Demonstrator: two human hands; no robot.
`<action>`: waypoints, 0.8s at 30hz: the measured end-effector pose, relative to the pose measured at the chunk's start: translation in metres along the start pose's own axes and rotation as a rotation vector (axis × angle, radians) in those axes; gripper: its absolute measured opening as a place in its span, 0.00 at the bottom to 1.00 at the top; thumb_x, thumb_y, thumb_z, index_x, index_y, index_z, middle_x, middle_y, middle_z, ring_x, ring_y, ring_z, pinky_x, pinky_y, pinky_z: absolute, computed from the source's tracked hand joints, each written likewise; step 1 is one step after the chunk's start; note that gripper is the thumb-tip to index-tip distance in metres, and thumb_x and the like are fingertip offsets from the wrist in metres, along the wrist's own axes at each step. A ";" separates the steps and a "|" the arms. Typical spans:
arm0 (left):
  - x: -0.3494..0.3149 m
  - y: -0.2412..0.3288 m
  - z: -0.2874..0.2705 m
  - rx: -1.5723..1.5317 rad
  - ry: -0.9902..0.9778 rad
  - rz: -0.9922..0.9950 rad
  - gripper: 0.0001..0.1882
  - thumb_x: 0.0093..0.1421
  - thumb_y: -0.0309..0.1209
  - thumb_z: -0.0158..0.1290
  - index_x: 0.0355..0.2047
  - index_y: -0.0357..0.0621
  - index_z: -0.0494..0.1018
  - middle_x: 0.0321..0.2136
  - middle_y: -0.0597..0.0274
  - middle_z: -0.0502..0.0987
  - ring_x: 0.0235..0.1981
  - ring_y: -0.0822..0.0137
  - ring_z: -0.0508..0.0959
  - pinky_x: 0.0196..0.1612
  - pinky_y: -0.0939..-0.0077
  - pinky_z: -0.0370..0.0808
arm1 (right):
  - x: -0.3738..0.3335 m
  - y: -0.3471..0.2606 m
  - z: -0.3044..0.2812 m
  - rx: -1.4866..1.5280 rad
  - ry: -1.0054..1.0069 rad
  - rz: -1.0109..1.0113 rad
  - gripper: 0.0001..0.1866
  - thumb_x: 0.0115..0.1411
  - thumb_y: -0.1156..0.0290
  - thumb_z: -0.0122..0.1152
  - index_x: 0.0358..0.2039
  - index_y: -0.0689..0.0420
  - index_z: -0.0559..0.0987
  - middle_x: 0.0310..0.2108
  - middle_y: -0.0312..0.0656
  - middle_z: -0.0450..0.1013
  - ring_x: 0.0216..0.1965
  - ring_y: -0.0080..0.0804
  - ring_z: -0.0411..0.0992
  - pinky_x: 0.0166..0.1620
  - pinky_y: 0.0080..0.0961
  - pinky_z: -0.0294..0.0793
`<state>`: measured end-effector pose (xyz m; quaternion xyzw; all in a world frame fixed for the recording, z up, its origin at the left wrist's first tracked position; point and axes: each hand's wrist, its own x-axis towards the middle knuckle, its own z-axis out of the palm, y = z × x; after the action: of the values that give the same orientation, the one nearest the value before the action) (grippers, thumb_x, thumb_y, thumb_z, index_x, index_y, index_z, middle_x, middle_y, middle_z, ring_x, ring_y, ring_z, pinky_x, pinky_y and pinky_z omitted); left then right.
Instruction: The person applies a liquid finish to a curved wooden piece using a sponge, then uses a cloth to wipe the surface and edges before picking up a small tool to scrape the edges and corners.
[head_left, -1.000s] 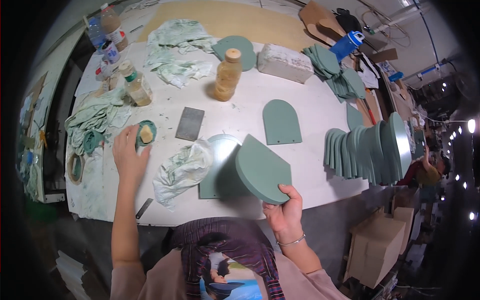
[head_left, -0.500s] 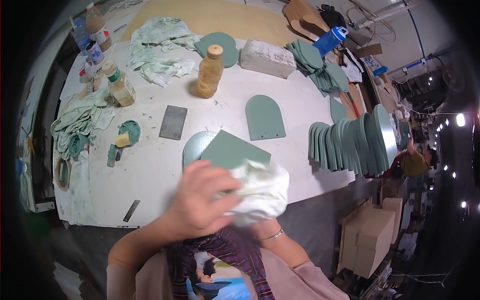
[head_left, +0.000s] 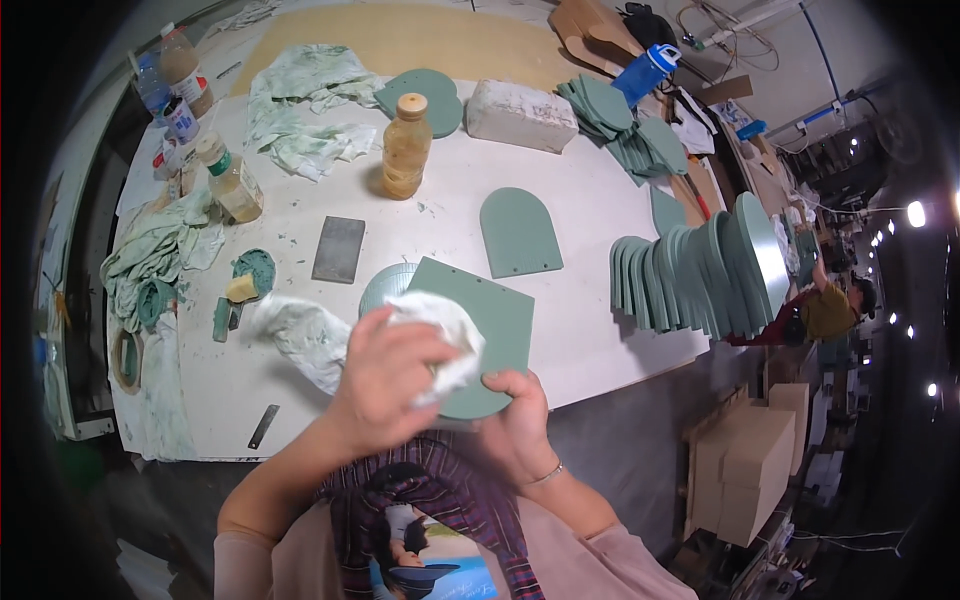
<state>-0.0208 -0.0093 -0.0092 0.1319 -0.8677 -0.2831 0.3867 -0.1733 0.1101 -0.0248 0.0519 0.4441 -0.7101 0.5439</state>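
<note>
My left hand is closed on a white cloth and presses it against the face of a green panel. One end of the cloth trails left over the table. The panel has a straight edge with small holes on its far side and a rounded near end. My right hand grips the rounded end, thumb on top; its other fingers are mostly hidden underneath. Behind the panel, a pale round disc-like thing shows in part. Another arched green panel lies flat beyond, to the right.
A row of green panels stands on edge at the right. A capped bottle, a whitish block and stained cloths lie farther back. Left are a grey block, a yellow sponge and a flat blade.
The cloth has moved left with my left hand, uncovering much of the panel, and its loose end now spreads leftward. My right hand's thumb now shows on the panel's edge.
</note>
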 end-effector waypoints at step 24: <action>-0.040 -0.045 -0.021 -0.061 0.083 -0.597 0.09 0.48 0.22 0.59 0.31 0.35 0.74 0.29 0.56 0.77 0.33 0.56 0.76 0.41 0.68 0.72 | -0.005 -0.007 -0.028 -0.267 -0.329 -0.139 0.29 0.37 0.79 0.57 0.45 0.72 0.74 0.38 0.49 0.77 0.37 0.39 0.77 0.45 0.31 0.76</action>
<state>0.0223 -0.0359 -0.0481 0.3811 -0.7651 -0.4045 0.3252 -0.1885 0.1337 -0.0348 -0.1677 0.4421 -0.6796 0.5609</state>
